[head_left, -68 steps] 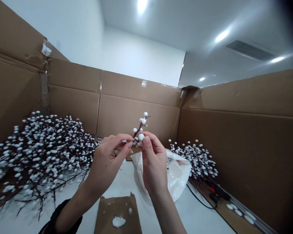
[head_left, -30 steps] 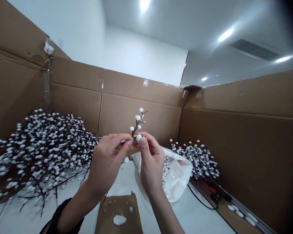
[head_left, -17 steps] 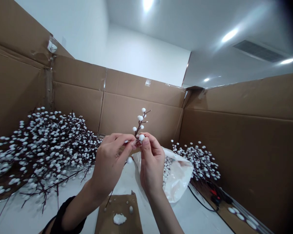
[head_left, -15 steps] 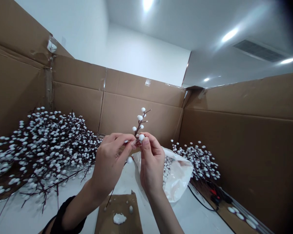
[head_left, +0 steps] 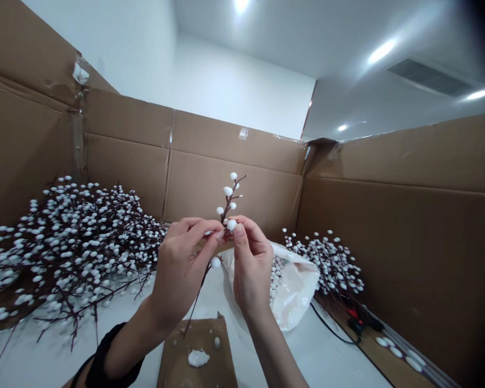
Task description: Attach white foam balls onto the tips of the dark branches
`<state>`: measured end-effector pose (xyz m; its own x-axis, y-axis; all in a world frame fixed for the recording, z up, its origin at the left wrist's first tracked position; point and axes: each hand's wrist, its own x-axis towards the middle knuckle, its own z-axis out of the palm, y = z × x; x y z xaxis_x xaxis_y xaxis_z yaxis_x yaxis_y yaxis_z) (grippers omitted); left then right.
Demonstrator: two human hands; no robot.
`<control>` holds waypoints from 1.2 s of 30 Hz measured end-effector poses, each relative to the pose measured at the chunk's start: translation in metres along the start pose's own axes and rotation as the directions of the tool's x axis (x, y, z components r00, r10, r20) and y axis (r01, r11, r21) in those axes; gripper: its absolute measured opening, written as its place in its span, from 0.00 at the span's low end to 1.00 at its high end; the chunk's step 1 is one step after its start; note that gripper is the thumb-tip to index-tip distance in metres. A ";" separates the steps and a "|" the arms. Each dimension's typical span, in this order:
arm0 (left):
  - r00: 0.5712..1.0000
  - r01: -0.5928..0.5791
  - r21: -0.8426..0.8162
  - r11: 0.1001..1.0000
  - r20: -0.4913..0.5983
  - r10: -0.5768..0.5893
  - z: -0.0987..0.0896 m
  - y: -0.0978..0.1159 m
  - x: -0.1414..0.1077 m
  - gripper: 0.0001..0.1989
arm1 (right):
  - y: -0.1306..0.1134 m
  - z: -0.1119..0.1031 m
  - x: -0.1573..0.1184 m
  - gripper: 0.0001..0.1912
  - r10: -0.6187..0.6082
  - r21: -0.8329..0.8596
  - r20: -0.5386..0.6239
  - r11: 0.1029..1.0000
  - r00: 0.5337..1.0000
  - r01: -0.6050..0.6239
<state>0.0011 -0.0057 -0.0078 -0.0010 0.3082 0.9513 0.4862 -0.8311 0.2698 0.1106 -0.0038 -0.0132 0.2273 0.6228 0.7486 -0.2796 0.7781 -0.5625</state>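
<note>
A dark brown artificial berry stem with several white balls stands upright between my hands, its thin lower end slanting down toward the table. My left hand is closed in a pinch on the stem at its middle. Between the thumb and fingers of my right hand is a white ball, pressed close against the stem. Whether this ball is fixed on a twig is hidden by my fingers. Another white ball sits lower on the stem, just under my left fingertips.
Below lies a cardboard piece with a white glue-like blob. A white plastic bag of loose balls stands right of my hands. Berry stems are heaped at left and right. Cardboard walls surround the white table.
The stem's lower end has swung a little to the right. Both hands keep their grip, and the ball in my right fingers stays close against the stem.
</note>
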 end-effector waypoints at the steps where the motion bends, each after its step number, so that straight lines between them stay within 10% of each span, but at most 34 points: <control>1: 1.000 -0.001 0.001 1.000 0.000 0.001 0.000 0.000 0.000 0.05 | 0.000 0.000 0.000 0.05 -0.006 -0.007 0.007 1.000 1.000 0.006; 36: 1.000 -0.011 0.030 0.999 -0.026 0.012 0.000 0.005 0.001 0.05 | -0.004 0.001 0.000 0.06 -0.010 -0.023 0.029 1.000 1.000 0.011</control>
<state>0.0032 -0.0099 -0.0058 -0.0175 0.2864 0.9579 0.5125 -0.8201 0.2546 0.1106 -0.0070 -0.0107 0.2027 0.6120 0.7644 -0.2552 0.7867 -0.5622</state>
